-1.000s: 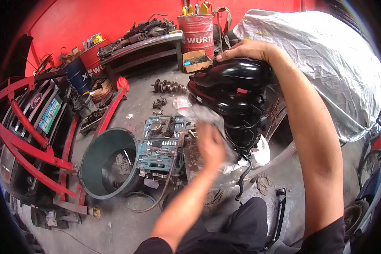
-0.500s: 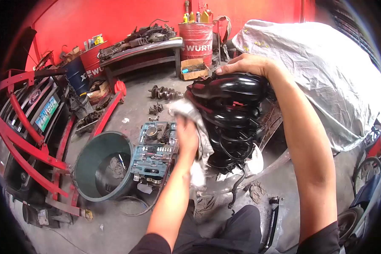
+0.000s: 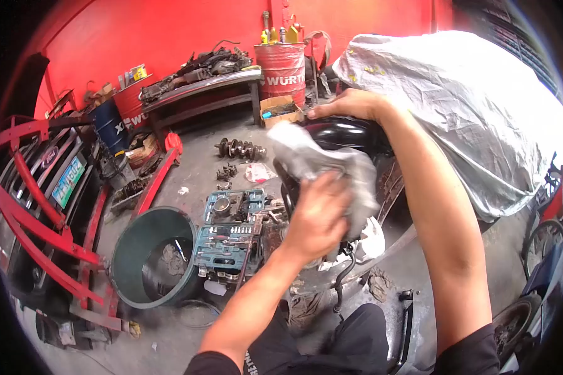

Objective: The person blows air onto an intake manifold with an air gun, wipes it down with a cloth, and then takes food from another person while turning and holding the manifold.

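A glossy black engine intake manifold stands in front of me, its middle now largely hidden by a cloth. My left hand is closed on a light grey rag and presses it across the front of the manifold; hand and rag are a little blurred. My right hand grips the manifold's top far edge, thumb and fingers bent over it. A black hose hangs from the manifold's lower end.
To the left are a blue toolbox with sockets, a green tub and a red steel frame. A crankshaft lies on the floor. Farther back are a bench of parts and a red drum. A grey cover drapes something large at right.
My left hand has swept the rag rightward from the manifold's left side across its front. My right hand keeps its hold on top. The view has shifted slightly.
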A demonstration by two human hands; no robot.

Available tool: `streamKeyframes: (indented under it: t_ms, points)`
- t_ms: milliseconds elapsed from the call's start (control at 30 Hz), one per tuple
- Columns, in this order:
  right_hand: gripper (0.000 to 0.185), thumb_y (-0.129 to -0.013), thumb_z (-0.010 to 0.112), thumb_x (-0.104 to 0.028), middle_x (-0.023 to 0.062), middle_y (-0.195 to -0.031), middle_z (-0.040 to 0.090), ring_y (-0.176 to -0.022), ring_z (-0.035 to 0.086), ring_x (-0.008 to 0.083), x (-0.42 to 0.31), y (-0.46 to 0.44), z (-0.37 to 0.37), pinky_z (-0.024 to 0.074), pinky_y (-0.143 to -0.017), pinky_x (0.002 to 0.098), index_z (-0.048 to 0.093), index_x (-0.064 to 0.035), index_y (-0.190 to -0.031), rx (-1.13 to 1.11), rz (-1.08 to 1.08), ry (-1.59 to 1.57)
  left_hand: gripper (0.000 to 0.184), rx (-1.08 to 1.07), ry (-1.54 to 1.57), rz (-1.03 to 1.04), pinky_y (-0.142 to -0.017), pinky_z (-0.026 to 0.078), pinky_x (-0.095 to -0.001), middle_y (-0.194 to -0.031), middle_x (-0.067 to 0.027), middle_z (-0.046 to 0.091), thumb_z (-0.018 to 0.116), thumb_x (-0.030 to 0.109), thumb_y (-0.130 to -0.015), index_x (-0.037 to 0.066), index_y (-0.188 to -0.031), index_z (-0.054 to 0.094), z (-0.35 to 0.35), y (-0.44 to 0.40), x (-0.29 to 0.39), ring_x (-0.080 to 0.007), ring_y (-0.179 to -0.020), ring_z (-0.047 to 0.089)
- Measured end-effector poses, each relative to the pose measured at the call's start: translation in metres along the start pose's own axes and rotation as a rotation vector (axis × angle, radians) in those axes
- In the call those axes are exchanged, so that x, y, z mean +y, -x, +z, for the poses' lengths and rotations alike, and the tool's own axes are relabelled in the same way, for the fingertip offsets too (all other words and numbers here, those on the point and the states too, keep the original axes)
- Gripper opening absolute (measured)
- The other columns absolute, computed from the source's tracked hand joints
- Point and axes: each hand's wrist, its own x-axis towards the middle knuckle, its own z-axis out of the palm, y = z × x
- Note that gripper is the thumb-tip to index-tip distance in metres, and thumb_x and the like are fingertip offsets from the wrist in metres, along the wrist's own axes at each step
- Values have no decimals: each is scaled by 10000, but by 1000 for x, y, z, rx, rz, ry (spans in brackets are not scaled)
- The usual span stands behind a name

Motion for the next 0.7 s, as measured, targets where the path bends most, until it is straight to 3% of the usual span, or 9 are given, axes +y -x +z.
streamKeyframes:
  t_ms: [33, 100, 133, 167, 233, 267, 367, 467, 700]
  points:
    - [880, -639, 741, -729, 158, -1233, 668, -1094, 650, 275, 35, -40, 0, 470, -971, 365, 683, -87, -1237, -97, -171, -16, 463, -14, -67, 67, -1150, 266, -514, -1284, -224, 581, 599, 61, -760, 0, -1217, 637, 4, -9, -7, -396, -1279, 482]
    - [909, -632, 738, -750, 171, -1198, 681, -1080, 654, 272, 21, -1, -2, 469, -970, 355, 689, -52, -1213, -9, -77, -94, 429, 9, 24, 6, -1120, 312, -518, -1243, -213, 612, 580, 73, -793, 10, -1213, 638, 5, 0, -33, -384, -1201, 547]
    - [931, -626, 742, -756, 185, -1165, 689, -1071, 653, 271, 22, 0, 1, 475, -960, 358, 693, -13, -1185, 64, -10, -50, 435, 210, -1, 108, -1048, 405, -508, -1115, -197, 657, 591, 124, -828, 26, -1251, 621, 7, 3, -49, -372, -1065, 613]
    - [936, -626, 742, -757, 190, -1165, 687, -1069, 654, 275, 23, 4, 1, 476, -957, 363, 693, -3, -1179, 30, 26, -73, 353, 333, -75, -147, -961, 479, -463, -1017, -154, 684, 528, 173, -916, 29, -1223, 624, 14, 13, -59, -313, -1001, 642]
    - [947, -624, 743, -758, 200, -1166, 683, -1065, 654, 282, 19, 8, 1, 480, -950, 372, 693, 17, -1167, -40, 77, -120, 307, 437, 416, -642, -976, 468, -451, -1103, -181, 651, 547, 161, -907, 10, -1163, 625, 18, 14, -74, -317, -1067, 612]
    - [948, -625, 740, -760, 196, -1160, 685, -1056, 658, 278, 20, 4, 2, 485, -940, 373, 696, 24, -1155, -25, 67, -97, 286, 446, 463, -670, -984, 461, -450, -1134, -197, 636, 555, 138, -891, -4, -1128, 628, 20, 10, -63, -325, -1095, 598]
    - [860, -666, 720, -744, 173, -1097, 711, -1016, 662, 266, 7, 16, -1, 490, -913, 362, 723, -17, -1125, -21, 26, -58, 255, 326, -59, -72, -1018, 432, -458, -1202, -251, 592, 591, 54, -805, -42, -1038, 633, 11, -3, -17, -383, -1188, 540]
    - [782, -731, 706, -709, 165, -1095, 715, -1044, 650, 255, 22, 4, 1, 465, -949, 350, 728, -41, -1137, -20, -8, -79, 321, 301, 106, -30, -1061, 386, -507, -1174, -305, 598, 556, 48, -763, -88, -1047, 621, 6, 2, -43, -500, -1171, 522]
    - [728, -763, 683, -707, 156, -1120, 710, -1075, 642, 270, 18, 8, 4, 465, -954, 352, 724, -111, -1179, -20, 10, -73, 311, 398, 176, -68, -977, 452, -484, -1136, -249, 633, 550, 30, -750, -35, -1033, 662, 9, 6, -76, -465, -1137, 551]
